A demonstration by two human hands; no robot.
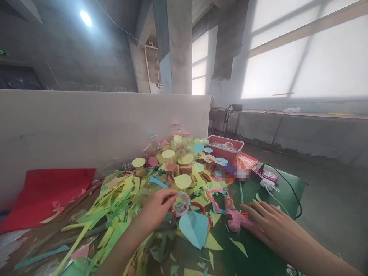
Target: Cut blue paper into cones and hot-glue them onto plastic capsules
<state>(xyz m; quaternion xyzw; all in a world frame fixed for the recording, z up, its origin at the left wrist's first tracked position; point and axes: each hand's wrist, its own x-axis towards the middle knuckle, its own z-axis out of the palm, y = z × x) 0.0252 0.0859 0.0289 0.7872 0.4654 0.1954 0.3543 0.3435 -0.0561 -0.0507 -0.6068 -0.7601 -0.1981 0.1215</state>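
My left hand (161, 209) pinches a small clear plastic cup (181, 204) by its edge, with the thumb and fingers closed at its left side. Just below the cup sits a blue paper piece (194, 229) with a crease down its middle. A red ring (198, 207), partly covered, shows beside it. My right hand (266, 222) is closed around the handle of a pink hot glue gun (234, 218), resting low over the green table; its nozzle end looks stained brown. Behind both hands rises a heap of clear cups topped with coloured paper discs (183, 181).
Green and yellow paper scraps (115, 207) cover the left side. A red sheet (57, 193) lies farther left. At the back stand a pink bin (230, 147) and a white board (100, 126). A power strip (268, 176) with cords is on the green table (290, 188).
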